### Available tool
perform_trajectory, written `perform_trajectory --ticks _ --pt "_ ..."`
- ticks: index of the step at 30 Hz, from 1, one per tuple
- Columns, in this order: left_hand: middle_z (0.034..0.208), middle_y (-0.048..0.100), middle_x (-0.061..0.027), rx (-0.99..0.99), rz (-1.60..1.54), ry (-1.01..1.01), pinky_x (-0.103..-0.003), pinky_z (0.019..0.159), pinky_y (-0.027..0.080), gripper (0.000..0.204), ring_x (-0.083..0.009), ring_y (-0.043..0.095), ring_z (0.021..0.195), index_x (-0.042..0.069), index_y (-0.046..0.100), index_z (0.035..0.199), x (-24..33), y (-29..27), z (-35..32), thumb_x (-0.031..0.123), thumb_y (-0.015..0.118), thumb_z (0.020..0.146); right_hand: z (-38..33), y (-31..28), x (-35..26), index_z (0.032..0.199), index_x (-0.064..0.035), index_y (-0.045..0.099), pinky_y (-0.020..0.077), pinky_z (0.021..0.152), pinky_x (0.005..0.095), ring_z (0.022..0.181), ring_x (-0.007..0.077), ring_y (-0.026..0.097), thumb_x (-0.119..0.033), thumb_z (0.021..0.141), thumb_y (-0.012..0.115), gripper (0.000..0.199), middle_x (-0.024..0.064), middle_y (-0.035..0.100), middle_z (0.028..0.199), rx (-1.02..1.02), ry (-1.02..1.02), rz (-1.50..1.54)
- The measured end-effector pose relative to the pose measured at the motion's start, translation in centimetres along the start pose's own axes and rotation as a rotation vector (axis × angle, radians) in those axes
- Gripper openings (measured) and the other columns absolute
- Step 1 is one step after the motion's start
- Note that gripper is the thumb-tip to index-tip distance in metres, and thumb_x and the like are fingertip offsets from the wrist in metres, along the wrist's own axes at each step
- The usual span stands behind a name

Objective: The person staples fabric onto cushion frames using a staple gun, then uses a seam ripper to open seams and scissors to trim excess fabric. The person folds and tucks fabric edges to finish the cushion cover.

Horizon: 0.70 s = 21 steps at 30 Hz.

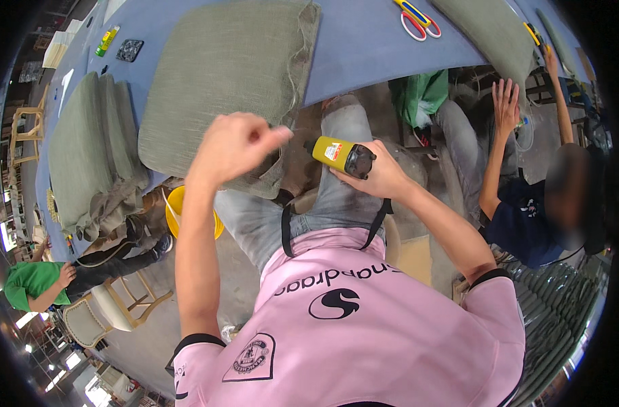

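Right hand (pixel 381 178) clasped round a yellow, cylindrical plastic tool with a dark nozzle (pixel 342 156), held over the lap just short of the table edge; left hand (pixel 236 146) raised and clenched, finger and thumb pinched together at the open, frayed corner of a grey-green woven fabric cushion cover (pixel 228 81) lying on the blue-covered table (pixel 370 47), with anything pinched too fine to make out. Judged mid-way: that corner not yet closed, several similar grey-green covers stacked at left (pixel 92 149). Red-and-yellow scissors (pixel 418 20) well apart on the table; another person's raised hand (pixel 506 102) near at right; yellow bowl (pixel 177 210) below the table edge.
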<state>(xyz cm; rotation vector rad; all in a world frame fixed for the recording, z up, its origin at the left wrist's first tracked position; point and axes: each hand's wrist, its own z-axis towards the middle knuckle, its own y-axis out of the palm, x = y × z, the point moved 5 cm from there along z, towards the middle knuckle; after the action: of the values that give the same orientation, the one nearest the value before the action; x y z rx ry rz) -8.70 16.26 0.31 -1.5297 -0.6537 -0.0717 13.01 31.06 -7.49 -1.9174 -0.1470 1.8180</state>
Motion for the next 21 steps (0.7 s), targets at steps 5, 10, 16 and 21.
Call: perform_trajectory --ticks 5,10,16,21 --pt "0.08 0.063 -0.0118 -0.025 0.066 0.145 -0.046 0.084 0.042 0.041 -0.0332 0.063 0.087 0.004 0.069 0.075 -0.8 2.3 0.3 0.038 0.074 0.098 0.6 0.6 -0.9 0.105 0.001 0.075 0.057 0.073 0.0461 0.087 0.0486 0.07 -0.008 0.083 0.082 0.025 0.0233 0.075 0.089 -0.036 -0.033 -0.021" --pt "0.078 0.06 -0.0095 -0.046 -0.133 0.13 -0.044 0.081 0.039 0.034 -0.0307 0.059 0.083 0.003 0.069 0.078 -2.7 2.7 0.8 0.03 0.073 0.098 1.8 0.9 -2.0 0.108 0.0002 0.075 0.0566 0.073 0.0465 0.088 0.0487 0.07 -0.006 0.081 0.083 0.029 0.0232 0.075 0.089 -0.076 -0.051 0.028" --pt "0.075 0.056 -0.0099 0.053 -0.168 0.085 -0.042 0.078 0.037 0.032 -0.0306 0.056 0.079 0.001 0.068 0.079 -2.5 3.2 0.4 0.027 0.074 0.097 2.1 0.9 -2.3 0.107 0.001 0.074 0.0568 0.074 0.047 0.086 0.0481 0.071 -0.007 0.079 0.083 0.03 0.0236 0.075 0.089 -0.073 -0.08 0.041" --pt "0.075 0.056 -0.01 0.102 -0.136 0.048 -0.042 0.079 0.038 0.031 -0.0308 0.057 0.078 0.001 0.069 0.08 -2.3 4.2 0.7 0.027 0.075 0.097 2.5 1.6 -1.6 0.096 0.0019 0.073 0.0565 0.072 0.0467 0.083 0.0479 0.071 -0.009 0.079 0.084 0.023 0.0228 0.075 0.086 -0.049 -0.027 -0.027"
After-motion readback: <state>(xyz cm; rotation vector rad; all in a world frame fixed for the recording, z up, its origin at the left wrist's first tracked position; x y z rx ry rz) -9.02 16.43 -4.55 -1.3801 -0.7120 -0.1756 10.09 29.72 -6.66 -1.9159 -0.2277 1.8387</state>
